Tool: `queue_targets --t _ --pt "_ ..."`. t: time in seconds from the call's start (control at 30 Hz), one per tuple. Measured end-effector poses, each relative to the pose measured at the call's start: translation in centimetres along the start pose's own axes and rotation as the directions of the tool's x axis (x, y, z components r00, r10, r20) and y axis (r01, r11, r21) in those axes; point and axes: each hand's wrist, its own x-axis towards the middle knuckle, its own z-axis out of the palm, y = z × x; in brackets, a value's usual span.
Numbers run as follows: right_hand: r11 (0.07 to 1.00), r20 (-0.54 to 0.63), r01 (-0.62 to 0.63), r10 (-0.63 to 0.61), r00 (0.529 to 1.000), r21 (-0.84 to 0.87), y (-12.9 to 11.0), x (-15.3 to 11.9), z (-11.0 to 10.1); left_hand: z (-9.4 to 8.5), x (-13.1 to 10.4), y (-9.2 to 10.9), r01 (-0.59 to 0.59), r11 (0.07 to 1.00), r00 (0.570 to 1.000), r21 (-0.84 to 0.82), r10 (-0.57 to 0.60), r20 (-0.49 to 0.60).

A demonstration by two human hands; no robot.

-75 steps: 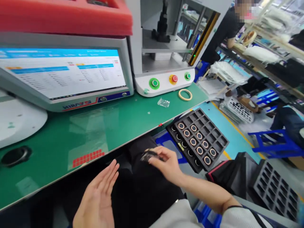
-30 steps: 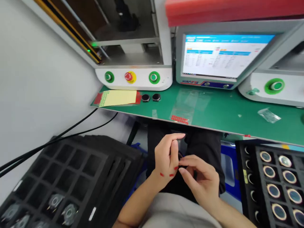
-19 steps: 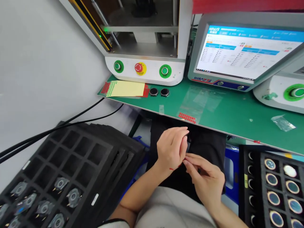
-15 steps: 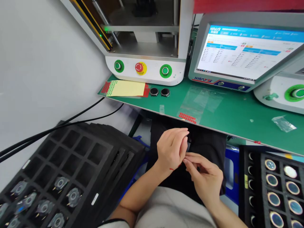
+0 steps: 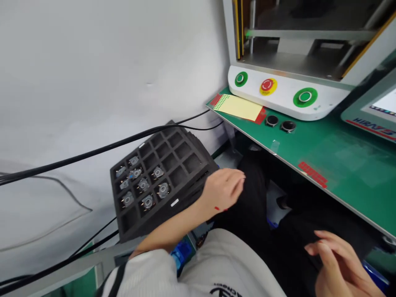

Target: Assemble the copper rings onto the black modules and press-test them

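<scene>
My left hand (image 5: 223,189) is above my lap, near the front edge of the black foam tray, with its fingers bent together. Whatever those fingers may hold is hidden behind the back of the hand. Small red pieces (image 5: 217,208) show at the left wrist. Lower right, my right hand (image 5: 340,264) is well apart from the left one, over my right thigh. Its fingers are loosely curved with gaps between them, and I see nothing in them. The foam tray (image 5: 185,180) holds several dark round watch parts (image 5: 157,172) in its compartments.
On the green bench (image 5: 309,142) lie two round watches (image 5: 287,126), a yellow sheet (image 5: 239,107) and red stickers (image 5: 312,174). Behind them stands a white press machine (image 5: 262,97) with buttons; part of a monitor (image 5: 377,115) shows beside it. Black cables (image 5: 93,154) cross above the tray.
My view has swung left, bringing the foam tray more fully into sight. My right hand has drawn away from my left hand toward the right. My left hand keeps its bent shape.
</scene>
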Motion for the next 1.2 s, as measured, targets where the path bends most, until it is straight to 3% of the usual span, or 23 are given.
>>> queue_targets --t 0.1,0.2,0.27,0.37,0.47,0.77,0.93,1.0,1.1,1.13,1.2 --pt "0.999 0.013 -0.023 0.023 1.000 0.026 0.8 0.0 -0.3 -4.4 -3.1 -5.6 0.215 0.962 0.975 0.166 -0.223 0.027" --pt "0.999 0.061 -0.036 0.034 0.998 0.040 1.6 0.1 -0.6 -8.7 -6.3 -10.9 0.416 0.850 0.891 0.322 -0.452 0.042" --pt "0.998 0.080 -0.026 0.021 0.997 0.057 2.1 0.2 -0.7 -10.8 -8.4 -13.6 0.483 0.794 0.833 0.369 -0.546 0.087" --pt "0.998 0.074 -0.022 0.017 0.997 0.061 2.5 0.4 -0.6 -12.2 -10.8 -16.0 0.537 0.754 0.763 0.378 -0.626 0.164" --pt "0.997 0.073 -0.051 0.047 0.996 0.050 2.2 0.4 -0.4 -12.0 -11.9 -17.1 0.578 0.732 0.723 0.362 -0.665 0.190" --pt "0.997 0.071 -0.074 0.071 0.995 0.035 1.3 -0.4 -0.3 -10.4 -12.2 -18.1 0.601 0.738 0.735 0.306 -0.661 0.150" --pt "0.988 0.076 -0.155 0.156 0.985 -0.022 2.1 -0.4 -0.9 -10.7 -12.4 -17.9 0.663 0.713 0.735 0.228 -0.678 -0.013" --pt "0.987 0.088 -0.150 0.154 0.984 -0.052 2.3 -0.3 -0.9 -10.9 -11.8 -16.6 0.685 0.706 0.729 0.180 -0.666 -0.158" --pt "0.992 0.136 -0.115 0.122 0.983 -0.055 2.5 0.0 -0.6 -9.7 -9.6 -12.8 0.631 0.769 0.744 0.096 -0.566 -0.356" --pt "0.993 0.154 -0.107 0.113 0.982 -0.049 2.4 0.1 -0.4 -8.9 -8.6 -11.2 0.576 0.814 0.771 0.069 -0.513 -0.378" --pt "0.996 0.171 -0.090 0.092 0.981 -0.020 2.2 0.2 0.0 -6.2 -5.9 -8.0 0.382 0.924 0.870 0.023 -0.352 -0.347"
